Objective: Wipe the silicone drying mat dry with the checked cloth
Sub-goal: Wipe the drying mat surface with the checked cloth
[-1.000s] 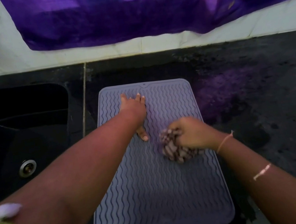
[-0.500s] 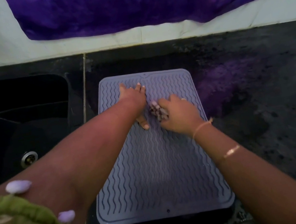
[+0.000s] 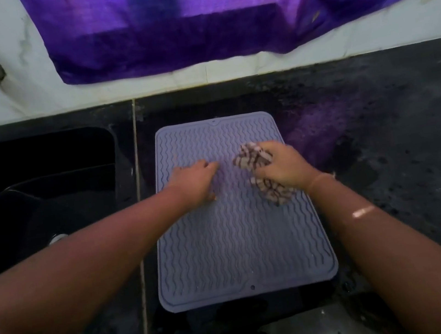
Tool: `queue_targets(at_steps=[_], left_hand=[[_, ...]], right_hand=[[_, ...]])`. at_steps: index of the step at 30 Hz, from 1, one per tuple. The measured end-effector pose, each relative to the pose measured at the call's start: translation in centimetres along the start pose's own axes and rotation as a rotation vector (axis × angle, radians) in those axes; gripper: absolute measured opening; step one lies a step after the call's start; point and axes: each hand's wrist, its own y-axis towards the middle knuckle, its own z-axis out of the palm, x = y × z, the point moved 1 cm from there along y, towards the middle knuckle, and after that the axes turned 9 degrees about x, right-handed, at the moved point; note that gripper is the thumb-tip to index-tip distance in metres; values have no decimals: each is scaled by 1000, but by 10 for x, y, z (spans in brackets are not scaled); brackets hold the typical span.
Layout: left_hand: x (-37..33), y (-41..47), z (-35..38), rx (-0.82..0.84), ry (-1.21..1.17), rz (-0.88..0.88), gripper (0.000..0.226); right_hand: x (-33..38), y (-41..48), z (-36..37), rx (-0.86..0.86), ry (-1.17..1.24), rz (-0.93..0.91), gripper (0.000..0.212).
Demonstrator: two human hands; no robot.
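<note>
Both arms reach forward over the dark bench [image 3: 382,141]. The left hand [image 3: 192,180] lies palm down on the far left part of the silicone drying mat [image 3: 240,244], fingers spread flat and holding nothing. The right hand [image 3: 282,165] presses on the mat's far right part, its grip closed around the bunched checked cloth [image 3: 260,172], brown and cream, which spills out at both ends of the fist. The grey, wavy-ribbed mat lies flat on the bench, just right of the black sink [image 3: 39,195]; its contents are too dark to tell.
</note>
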Motion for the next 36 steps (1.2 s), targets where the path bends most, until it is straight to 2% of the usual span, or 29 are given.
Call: queue_targets(at_steps=[3,6,12,16,19,20,22,24,25,29,33,36], left_hand=[[4,-16,14,204,-6,92,114],[5,-19,25,276,77,66,129],[3,-20,30,230,122,25,128],[0,-25,30,207,182,-6,125],[-6,-33,30,170,241,-15,118],[-8,-37,32,161,229,-5,113],[-8,-46,36,163,123,40,102],[-6,-54,40,210,-37,74,94],[-4,-56,42,237,-108,76,94],[-4,-55,42,287,-169,60,97],[-5,-53,39,316,-135,52,98],[-7,-54,36,321,-43,42,97]], right_hand=[[2,30,12,58,-179,59,39],[2,27,36,101,-354,56,39],[-6,-40,56,257,-467,-31,13],[-1,-78,60,406,-530,-63,25],[4,-88,56,525,-461,-1,22],[6,-87,52,506,-368,31,18],[11,-78,41,354,-176,57,11],[11,-62,38,192,-175,23,14],[11,-54,43,171,-227,13,10],[8,-52,68,272,-492,-12,29],[4,-83,71,459,-540,-76,17],[-3,-97,66,533,-579,-13,26]])
